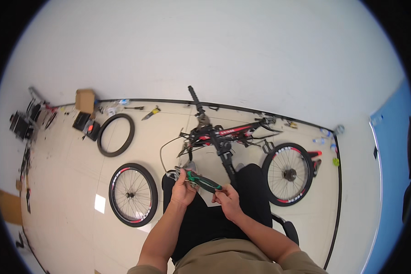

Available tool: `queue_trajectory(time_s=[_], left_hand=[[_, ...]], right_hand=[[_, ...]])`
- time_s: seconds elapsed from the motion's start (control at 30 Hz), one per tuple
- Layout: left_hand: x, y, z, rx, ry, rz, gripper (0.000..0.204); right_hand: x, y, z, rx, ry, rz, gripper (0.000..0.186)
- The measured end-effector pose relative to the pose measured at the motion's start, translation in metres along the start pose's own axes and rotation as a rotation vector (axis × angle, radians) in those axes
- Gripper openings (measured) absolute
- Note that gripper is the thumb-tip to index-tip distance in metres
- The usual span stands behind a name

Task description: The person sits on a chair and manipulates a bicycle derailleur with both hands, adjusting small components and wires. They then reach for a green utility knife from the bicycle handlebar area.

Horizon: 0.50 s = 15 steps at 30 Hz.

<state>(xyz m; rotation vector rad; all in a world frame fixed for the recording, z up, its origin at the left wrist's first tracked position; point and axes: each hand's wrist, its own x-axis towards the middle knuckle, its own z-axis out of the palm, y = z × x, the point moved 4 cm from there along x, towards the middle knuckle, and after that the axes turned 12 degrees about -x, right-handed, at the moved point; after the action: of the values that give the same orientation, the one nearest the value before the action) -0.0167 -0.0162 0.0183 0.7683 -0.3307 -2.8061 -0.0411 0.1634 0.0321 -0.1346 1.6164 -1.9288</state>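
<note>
- Pliers-like hand tool [204,181] with green-and-black grips sits between both hands, above the person's lap, in front of the bicycle frame
- left hand [183,192] closes its fingers around the metal head end of the tool, thumb pressed on top; a thin cable or small metal part seems pinched there, too small to tell
- right hand [227,200] pinches the far end of the grips between thumb and fingertips, the other fingers curled in
- tool looks stiff and fairly heavy for its size; the rubbery grips should not slip, so the grips are the place to hold it, while the bare metal head is harder and smoother
- bicycle frame [223,134], black with red markings, lies on the pale floor just beyond the knees, handlebar pointing toward the wall
- one wheel [133,195] lies flat to the left, another wheel [287,173] with red rim marks stands to the right, and a loose tyre [116,135] lies further left, well apart from the hands
- brown cardboard box [85,99] stands by the wall at upper left, a black case just below it; another flat brown cardboard piece [8,205] lies at the far left edge
- small bottles and a round green object [335,161] are scattered near the right corner
</note>
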Motion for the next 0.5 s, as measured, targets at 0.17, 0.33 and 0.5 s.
queue_trajectory(time_s=[0.17, 0.33, 0.5], left_hand=[[0.008, -0.011, -0.012, -0.021, 0.010, 0.008, 0.035], [0.002, -0.006, -0.003, -0.019, -0.020, 0.021, 0.034], [0.005, -0.001, -0.009, -0.059, -0.031, 0.033, 0.034]], right_hand=[[0.001, 0.005, -0.019, -0.166, 0.084, 0.006, 0.018], [0.001, -0.014, -0.026, -0.744, 0.440, -0.407, 0.036], [0.032, -0.018, -0.027, -1.495, 0.293, -0.379, 0.060]])
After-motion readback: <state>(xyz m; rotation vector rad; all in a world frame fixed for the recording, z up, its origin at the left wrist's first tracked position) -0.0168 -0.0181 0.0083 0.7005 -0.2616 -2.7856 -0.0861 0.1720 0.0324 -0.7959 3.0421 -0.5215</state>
